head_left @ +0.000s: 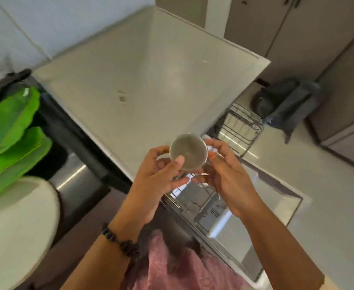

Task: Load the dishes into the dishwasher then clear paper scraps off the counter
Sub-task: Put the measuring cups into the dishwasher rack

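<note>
Holding a small steel cup (pixel 188 152) above the open dishwasher (pixel 213 210), the left hand (pixel 153 181) curls around its side with the thumb pressed on the rim. The right hand (pixel 228 174) pinches the cup's far edge with bent fingers. 2 green plates (pixel 10 130) sit stacked at the left, beside the pale counter (pixel 142 76).

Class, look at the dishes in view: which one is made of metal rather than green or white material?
The small round steel cup, held up between both hands over the counter edge. The leaf-shaped plates at left are green, and the large round plate is white.
</note>
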